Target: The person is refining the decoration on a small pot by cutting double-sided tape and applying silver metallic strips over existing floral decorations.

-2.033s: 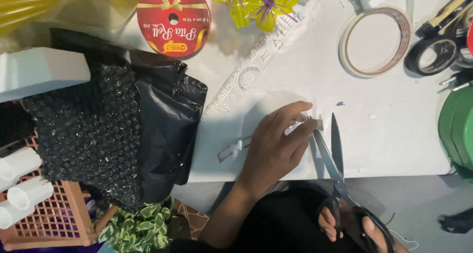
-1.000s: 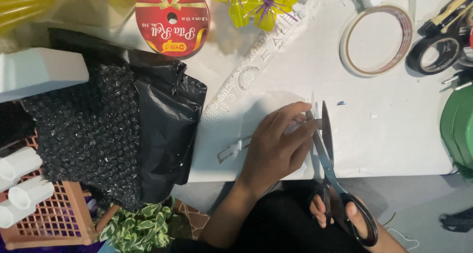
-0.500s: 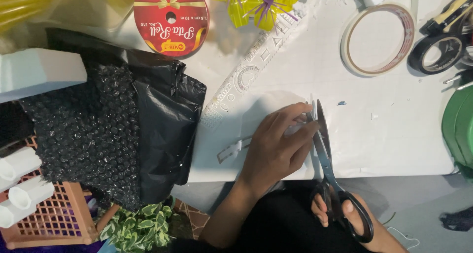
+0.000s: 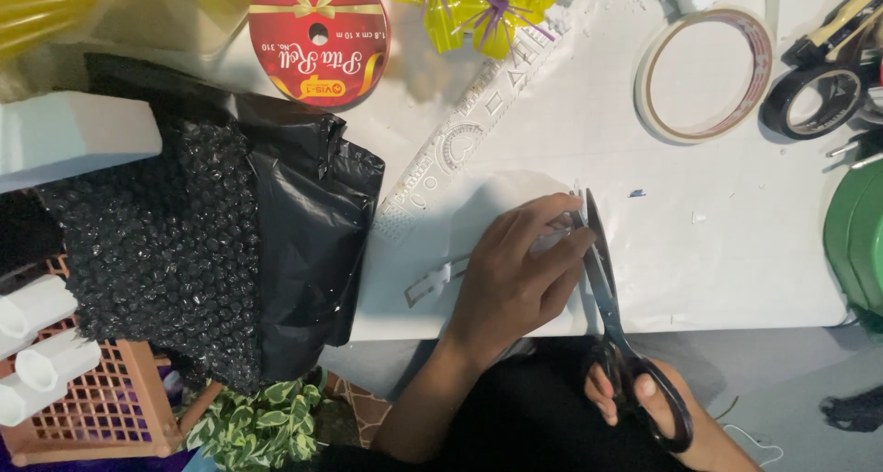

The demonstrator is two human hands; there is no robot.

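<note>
White, thin sheet material [image 4: 515, 205] lies flat on the white worktop [image 4: 736, 251], close to its near edge. The left hand [image 4: 520, 270] presses down on it, fingers spread and curled over a narrow white strip [image 4: 432, 283] that sticks out to the left of the palm; this grip is a clamp onto the piece against the worktop, not a lift.

The right hand [image 4: 644, 403] sits below the worktop edge with thumb and fingers through the loops of the black-handled steel scissors [image 4: 607, 288]. Its grip is closed around the handles. The blades point away from the person, lie almost together, and run along the right side of the left fingertips, where the edge of the white piece is.

Judged from this position, the cut is in progress: the blade tips have reached the far side of the held piece, so most of that line appears made. Whether the offcut is fully parted cannot be told, since the fingers hide the seam.

Nearby items: a clear plastic stencil ruler [image 4: 469, 132] just beyond the sheet, a pale tape roll [image 4: 704, 76], a black tape roll [image 4: 814, 99], a red ribbon spool [image 4: 317, 35], and black bubble wrap [image 4: 166, 251] at left.
</note>
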